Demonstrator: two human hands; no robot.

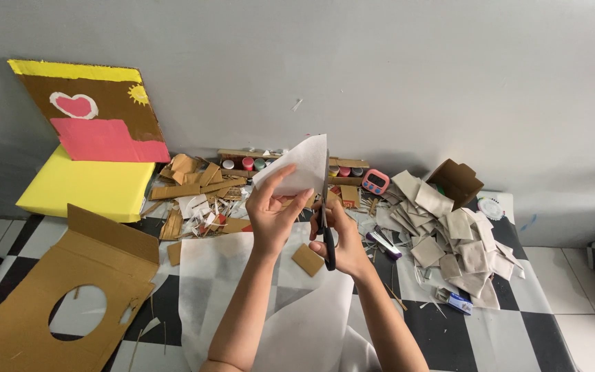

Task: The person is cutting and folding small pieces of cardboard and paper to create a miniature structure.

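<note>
Two hands working mid-frame: left hand (pixel 273 210) is pinching a white paper piece (pixel 296 167) held up off the floor, right hand (pixel 339 238) is gripping black scissors (pixel 326 231), blades running up the sheet's right edge. Risks, as I judge it: thin paper is flexing, so the cut is drifting; left thumb is sitting near the blades.
</note>
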